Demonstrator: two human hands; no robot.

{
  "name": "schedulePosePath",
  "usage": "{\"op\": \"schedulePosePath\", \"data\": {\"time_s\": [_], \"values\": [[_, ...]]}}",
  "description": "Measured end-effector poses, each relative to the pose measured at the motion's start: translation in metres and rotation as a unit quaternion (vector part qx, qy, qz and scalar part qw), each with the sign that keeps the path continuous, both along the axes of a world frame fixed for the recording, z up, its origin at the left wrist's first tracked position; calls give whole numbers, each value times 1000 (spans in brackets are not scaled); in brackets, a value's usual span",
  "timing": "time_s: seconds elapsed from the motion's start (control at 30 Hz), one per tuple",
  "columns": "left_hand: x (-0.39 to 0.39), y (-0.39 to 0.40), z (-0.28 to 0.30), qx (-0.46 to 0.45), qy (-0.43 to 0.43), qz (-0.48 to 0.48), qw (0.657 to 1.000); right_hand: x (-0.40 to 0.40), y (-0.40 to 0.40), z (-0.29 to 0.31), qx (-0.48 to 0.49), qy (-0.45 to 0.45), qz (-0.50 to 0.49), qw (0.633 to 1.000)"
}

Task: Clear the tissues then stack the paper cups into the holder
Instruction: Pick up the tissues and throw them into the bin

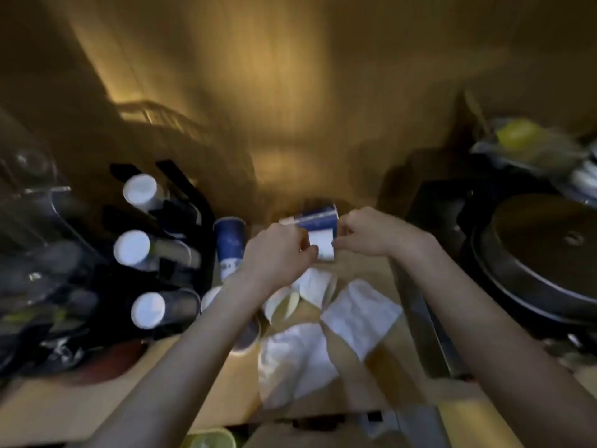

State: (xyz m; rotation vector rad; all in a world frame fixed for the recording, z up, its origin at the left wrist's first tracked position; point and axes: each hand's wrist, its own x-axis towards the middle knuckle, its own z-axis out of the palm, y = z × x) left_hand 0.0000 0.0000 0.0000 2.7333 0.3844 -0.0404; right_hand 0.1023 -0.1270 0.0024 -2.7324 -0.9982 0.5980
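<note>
Nearby — tissues (pixel 360 313), upright cup (pixel 229 244)

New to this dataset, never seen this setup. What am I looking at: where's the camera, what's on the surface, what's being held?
There is no robot here. One wide-angle camera sits on a person's head and looks forward and down, so both bare arms reach in from the bottom edge. The picture is blurred by motion.

The left hand and right hand together grip a blue-and-white paper cup lying on its side. Below them, white tissues lie crumpled on the wooden counter. Another blue cup stands by the black cup holder, which has white-bottomed cup stacks in its slots. At right sits a dark round pan.
</note>
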Motion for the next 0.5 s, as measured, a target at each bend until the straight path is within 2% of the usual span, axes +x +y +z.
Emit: {"op": "schedulePosePath", "data": {"time_s": [0.2, 0.37, 0.5], "values": [[-33, -24, -101, -50, 167, 1, 985, -30, -41, -97, -11, 67, -60, 996], [-60, -38, -173, -52, 201, 20, 978, -43, -59, -175, 7, 111, -134, 985], [-79, -52, -211, 3, 211, 39, 977, -49, -66, -214, -8, 49, -109, 993]]}}
